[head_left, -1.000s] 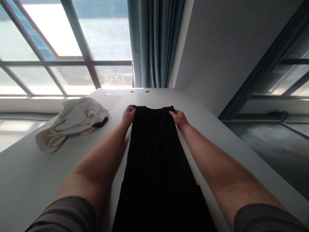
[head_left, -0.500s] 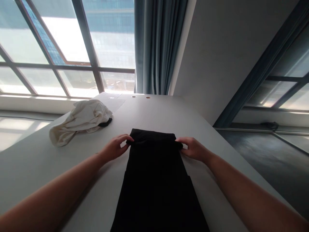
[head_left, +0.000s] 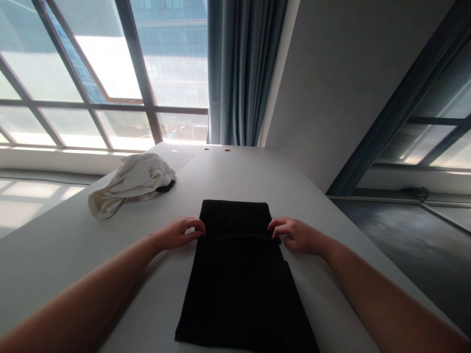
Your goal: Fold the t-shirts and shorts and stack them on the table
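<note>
Matte black garment, folded into a flat, tapering panel, on the smooth white desk before you; your left hand and right hand pinch its turned-over flap's sides; crumpled cream cloth at left

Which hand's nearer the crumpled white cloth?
Left. The left hand is at the black garment's left edge, with the white cloth beyond it, farther left. The right hand is at the garment's right edge, across from the cloth.

An office-like room: white desk (two round holes at its far end), gridded window, blue curtain.
</note>
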### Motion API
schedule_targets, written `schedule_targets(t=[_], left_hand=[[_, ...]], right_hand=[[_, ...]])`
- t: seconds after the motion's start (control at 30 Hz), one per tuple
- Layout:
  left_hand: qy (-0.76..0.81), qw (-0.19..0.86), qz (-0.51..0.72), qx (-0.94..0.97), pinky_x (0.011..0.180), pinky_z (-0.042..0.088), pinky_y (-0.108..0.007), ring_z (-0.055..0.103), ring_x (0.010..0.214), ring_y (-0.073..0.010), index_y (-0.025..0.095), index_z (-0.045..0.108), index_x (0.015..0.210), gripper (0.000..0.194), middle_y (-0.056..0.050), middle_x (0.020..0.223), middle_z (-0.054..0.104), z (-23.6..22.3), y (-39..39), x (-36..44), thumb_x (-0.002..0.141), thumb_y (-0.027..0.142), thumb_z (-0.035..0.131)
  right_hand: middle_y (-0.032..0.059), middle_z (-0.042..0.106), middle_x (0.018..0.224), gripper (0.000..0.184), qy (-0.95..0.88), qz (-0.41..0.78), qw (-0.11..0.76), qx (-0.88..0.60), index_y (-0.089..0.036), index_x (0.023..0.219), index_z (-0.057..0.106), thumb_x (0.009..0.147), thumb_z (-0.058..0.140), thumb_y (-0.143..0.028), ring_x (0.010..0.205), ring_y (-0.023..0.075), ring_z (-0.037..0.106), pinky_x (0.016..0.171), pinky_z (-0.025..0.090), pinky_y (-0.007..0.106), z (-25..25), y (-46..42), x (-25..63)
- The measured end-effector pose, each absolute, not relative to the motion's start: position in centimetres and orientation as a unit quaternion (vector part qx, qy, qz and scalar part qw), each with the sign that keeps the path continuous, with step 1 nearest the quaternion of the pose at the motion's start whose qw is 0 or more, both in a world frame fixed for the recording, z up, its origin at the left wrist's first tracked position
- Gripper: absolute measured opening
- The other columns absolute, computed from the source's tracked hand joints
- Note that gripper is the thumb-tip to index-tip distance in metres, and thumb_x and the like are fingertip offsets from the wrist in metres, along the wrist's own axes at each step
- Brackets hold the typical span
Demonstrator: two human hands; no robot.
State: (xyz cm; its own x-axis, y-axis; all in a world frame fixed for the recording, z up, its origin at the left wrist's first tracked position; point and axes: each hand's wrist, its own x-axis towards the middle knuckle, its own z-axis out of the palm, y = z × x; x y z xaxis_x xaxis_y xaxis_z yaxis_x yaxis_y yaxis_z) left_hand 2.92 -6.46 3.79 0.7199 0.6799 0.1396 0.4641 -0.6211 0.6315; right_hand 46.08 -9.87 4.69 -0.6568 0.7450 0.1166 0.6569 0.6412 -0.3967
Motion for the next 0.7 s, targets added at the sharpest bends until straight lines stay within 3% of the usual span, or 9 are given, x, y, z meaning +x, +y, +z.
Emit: schedule_targets(t=[0.13,0.27,0.37,0.43,0.53,0.7], left_hand=[[0.372,0.204,0.237,0.874,0.073,0.052,-0.030,0.066,0.071,-0.0170,0.024,0.071,0.101,0.023,-0.001,0.081,0.074,3.9,-5.8,4.2,0.100,0.033,0.050],[0.348,0.075,0.271,0.894,0.098,0.052,-0.038,0.069,0.102,-0.0227,0.023,0.072,0.107,0.025,-0.006,0.105,0.076,4.0,-4.1,7.9,0.101,0.030,0.049],[0.377,0.027,0.232,0.896,0.117,0.041,-0.048,0.057,0.135,-0.0295,0.026,0.066,0.135,0.037,-0.009,0.144,0.064,2.8,-3.0,10.8,0.101,0.036,0.054],[0.408,0.026,0.183,0.894,0.124,0.032,-0.053,0.043,0.150,-0.0322,0.029,0.056,0.151,0.050,-0.009,0.161,0.050,1.5,-2.7,11.8,0.103,0.043,0.054],[0.425,0.052,0.125,0.895,0.130,0.020,-0.055,0.026,0.159,-0.0319,0.034,0.046,0.159,0.057,-0.005,0.170,0.036,0.1,-2.7,11.9,0.105,0.052,0.048],[0.452,0.076,0.101,0.883,0.131,0.013,-0.057,0.013,0.162,-0.0343,0.040,0.041,0.162,0.061,-0.002,0.174,0.026,0.3,-3.0,11.3,0.104,0.058,0.050]], right_hand=[[0.0068,0.074,0.104,0.031,-0.891,0.079,0.225,-0.387,-0.022,0.080,0.075,0.080,0.049,-0.005,0.102,0.0226,0.068,0.099,0.054,0.041,3.9,-9.0,45.3],[0.0111,0.070,0.127,0.032,-0.849,0.013,0.303,-0.433,-0.020,0.106,0.076,0.090,0.049,-0.013,0.121,0.0249,0.064,0.112,0.049,0.045,3.0,-6.9,41.8],[0.0158,0.054,0.155,0.049,-0.839,0.023,0.219,-0.498,-0.016,0.142,0.064,0.096,0.052,-0.025,0.145,0.0292,0.048,0.125,0.036,0.049,1.7,-5.2,39.4],[0.0176,0.040,0.165,0.060,-0.836,0.041,0.144,-0.529,-0.014,0.156,0.050,0.100,0.050,-0.033,0.155,0.0313,0.036,0.129,0.028,0.051,0.7,-4.5,38.8],[0.0158,0.028,0.171,0.065,-0.839,0.055,0.087,-0.535,-0.017,0.164,0.040,0.104,0.044,-0.042,0.159,0.0307,0.026,0.131,0.020,0.053,-0.3,-4.1,39.0],[0.0146,0.022,0.173,0.071,-0.847,0.062,0.079,-0.522,-0.021,0.166,0.035,0.104,0.045,-0.053,0.161,0.0307,0.020,0.131,0.017,0.052,-0.4,-4.2,39.9]])
